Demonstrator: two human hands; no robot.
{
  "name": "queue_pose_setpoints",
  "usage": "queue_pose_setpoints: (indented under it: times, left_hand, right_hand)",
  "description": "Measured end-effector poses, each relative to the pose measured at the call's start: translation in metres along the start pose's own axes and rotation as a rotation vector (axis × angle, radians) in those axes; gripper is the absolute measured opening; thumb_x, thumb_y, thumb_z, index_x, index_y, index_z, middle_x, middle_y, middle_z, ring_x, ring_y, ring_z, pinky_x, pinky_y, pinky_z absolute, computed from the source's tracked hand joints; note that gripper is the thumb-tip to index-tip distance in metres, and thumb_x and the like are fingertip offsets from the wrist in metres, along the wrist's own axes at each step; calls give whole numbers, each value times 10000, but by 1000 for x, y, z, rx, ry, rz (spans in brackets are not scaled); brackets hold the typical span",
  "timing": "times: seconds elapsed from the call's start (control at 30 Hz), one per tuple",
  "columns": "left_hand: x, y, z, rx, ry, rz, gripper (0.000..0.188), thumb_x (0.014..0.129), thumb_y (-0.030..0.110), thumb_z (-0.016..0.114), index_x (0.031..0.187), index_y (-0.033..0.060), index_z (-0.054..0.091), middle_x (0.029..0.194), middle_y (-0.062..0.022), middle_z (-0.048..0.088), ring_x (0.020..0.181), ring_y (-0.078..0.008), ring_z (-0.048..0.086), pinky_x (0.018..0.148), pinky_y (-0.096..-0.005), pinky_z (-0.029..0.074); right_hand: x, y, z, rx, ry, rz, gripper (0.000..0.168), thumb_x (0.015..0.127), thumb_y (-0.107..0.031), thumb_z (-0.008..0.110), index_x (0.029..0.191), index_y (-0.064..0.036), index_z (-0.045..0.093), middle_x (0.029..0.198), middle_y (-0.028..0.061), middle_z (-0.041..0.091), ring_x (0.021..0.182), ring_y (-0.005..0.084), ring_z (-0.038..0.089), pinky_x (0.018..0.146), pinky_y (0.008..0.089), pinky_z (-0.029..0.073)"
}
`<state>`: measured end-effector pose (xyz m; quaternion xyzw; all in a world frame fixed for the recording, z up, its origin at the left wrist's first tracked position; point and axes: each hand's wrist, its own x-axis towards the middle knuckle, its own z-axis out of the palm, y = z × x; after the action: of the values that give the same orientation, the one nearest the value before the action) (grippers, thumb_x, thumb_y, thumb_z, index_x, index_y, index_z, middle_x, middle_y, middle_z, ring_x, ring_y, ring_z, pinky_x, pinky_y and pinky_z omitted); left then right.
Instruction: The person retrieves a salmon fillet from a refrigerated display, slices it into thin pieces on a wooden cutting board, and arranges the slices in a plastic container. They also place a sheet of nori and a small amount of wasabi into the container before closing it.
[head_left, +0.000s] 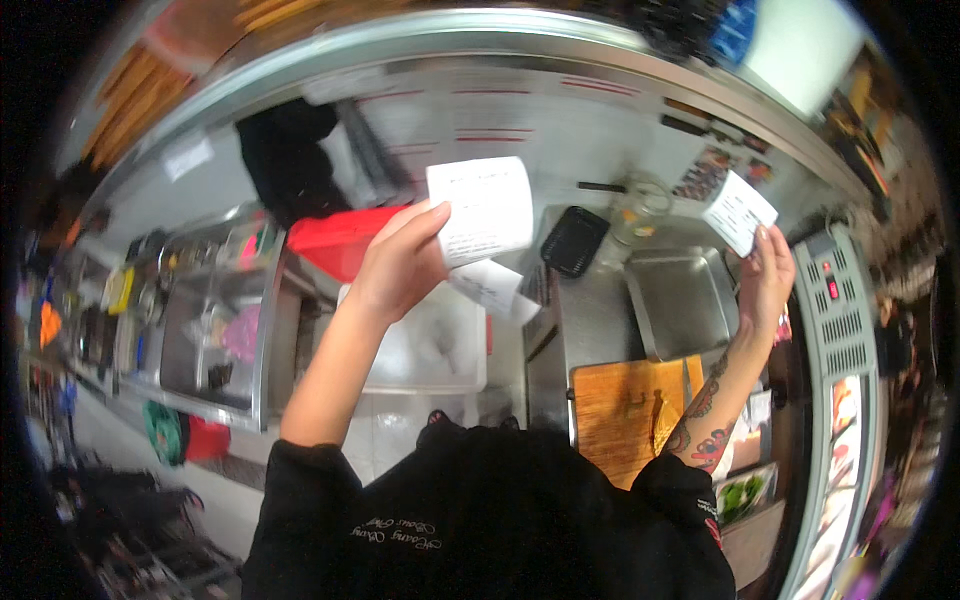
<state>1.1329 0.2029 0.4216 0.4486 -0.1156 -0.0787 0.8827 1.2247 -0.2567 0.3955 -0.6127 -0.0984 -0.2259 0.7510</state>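
My left hand (405, 262) grips several curling white paper slips (487, 206) that bear printed writing; some hang loose below the fingers. A smaller white printed slip (740, 214) is pinched between the thumb and fingers of my right hand (766, 274), raised at the right. Below and between the hands are a black plastic tray (575, 241), a glass jar (637, 214) and a steel pan (681, 304) on a steel counter. A wooden cutting board (619, 420) lies nearer my body, with a knife at its right side partly hidden by my right forearm.
At the left stands a steel sink (206, 337) with a pink item inside. A red bin (330, 240) and a white plastic tub (427, 349) are beneath my left arm. A grey appliance with vents (838, 307) and a container of green leaves (742, 495) are at the right.
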Motion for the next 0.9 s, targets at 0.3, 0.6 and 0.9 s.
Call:
queue_pose_setpoints:
  times: [0.3, 0.6, 0.9]
  left_hand:
    - [45, -20, -6, 484, 61, 306, 225, 997, 152, 557, 1150, -8, 594, 1043, -36, 627, 943, -102, 577, 796, -247, 454]
    - [53, 70, -122, 340, 417, 664, 342, 1009, 192, 542, 1288, -6, 518, 1266, -113, 561, 1176, -198, 520, 981, -361, 398]
    - [80, 120, -152, 709, 291, 637, 312, 1007, 158, 573, 1206, -80, 601, 1148, -100, 633, 1075, -117, 564, 937, -261, 427]
  right_hand:
    - [-33, -30, -14, -37, 100, 33, 192, 947, -175, 644, 1061, -27, 688, 906, -3, 686, 763, 65, 606, 661, 208, 480]
    - [-57, -50, 21, 41, 100, 56, 250, 957, -149, 617, 1117, 35, 670, 1006, 100, 711, 875, 169, 685, 757, 342, 592]
    - [-89, -63, 57, -5, 169, 1, 260, 954, -179, 630, 1115, 21, 674, 1000, 79, 714, 869, 133, 672, 761, 304, 569]
